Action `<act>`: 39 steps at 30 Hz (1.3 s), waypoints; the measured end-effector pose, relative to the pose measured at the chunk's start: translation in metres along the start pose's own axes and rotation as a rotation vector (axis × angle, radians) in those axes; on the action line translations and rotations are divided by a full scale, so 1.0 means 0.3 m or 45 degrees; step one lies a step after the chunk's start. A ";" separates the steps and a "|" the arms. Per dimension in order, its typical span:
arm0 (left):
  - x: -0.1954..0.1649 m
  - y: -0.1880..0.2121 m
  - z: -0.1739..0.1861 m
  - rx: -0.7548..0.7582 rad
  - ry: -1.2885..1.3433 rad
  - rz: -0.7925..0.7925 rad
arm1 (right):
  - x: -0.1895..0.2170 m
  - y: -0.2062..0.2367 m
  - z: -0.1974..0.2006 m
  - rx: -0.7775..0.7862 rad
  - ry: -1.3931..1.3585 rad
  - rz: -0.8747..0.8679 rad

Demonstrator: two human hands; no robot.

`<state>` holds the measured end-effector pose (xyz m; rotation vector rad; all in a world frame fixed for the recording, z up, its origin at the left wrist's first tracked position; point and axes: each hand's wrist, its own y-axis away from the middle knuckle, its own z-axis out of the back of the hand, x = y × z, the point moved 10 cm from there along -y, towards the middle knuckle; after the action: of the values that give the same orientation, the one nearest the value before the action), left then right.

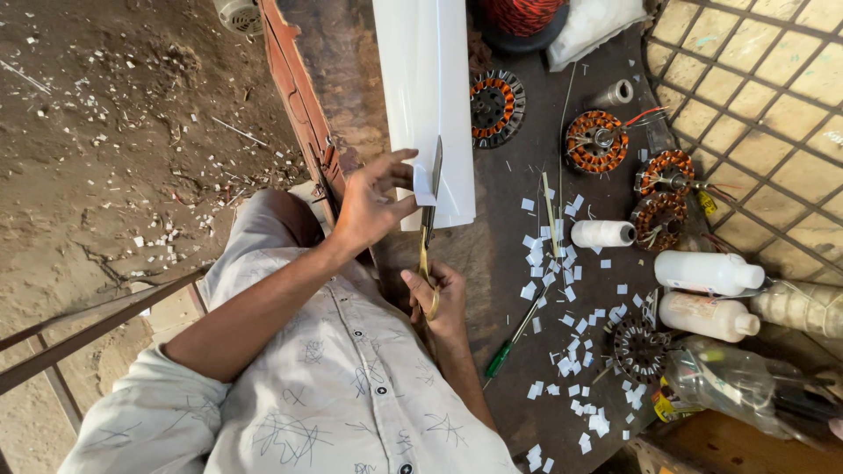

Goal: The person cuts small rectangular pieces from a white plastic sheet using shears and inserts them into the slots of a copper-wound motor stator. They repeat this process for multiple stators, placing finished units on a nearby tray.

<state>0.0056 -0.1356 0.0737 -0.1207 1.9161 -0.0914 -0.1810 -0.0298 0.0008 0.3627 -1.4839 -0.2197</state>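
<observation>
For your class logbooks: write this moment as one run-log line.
left hand: pinching white sheet edge | right hand: grip on scissors | blades: at sheet edge | bench: cut white squares, screwdriver

A dark workbench (509, 202) stands between dusty earthen floor (105, 149) and what looks like tiled flooring (755, 96).

soft even daylight, faint shadows, sharp focus, wide-angle bending at edges
</observation>
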 end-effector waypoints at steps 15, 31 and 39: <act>0.121 -0.075 0.065 -0.496 0.402 0.305 | 0.026 0.015 -0.046 0.065 0.181 0.155; 0.125 -0.045 0.074 -0.499 0.117 0.215 | 0.107 -0.033 -0.046 -0.030 0.057 0.028; 0.147 -0.030 0.083 -0.530 0.084 0.260 | 0.091 -0.034 -0.061 -0.039 0.116 -0.063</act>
<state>0.0145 -0.1503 0.0253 -0.2015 1.9790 0.4476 -0.1598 -0.0473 0.0214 0.3802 -1.3815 -0.2615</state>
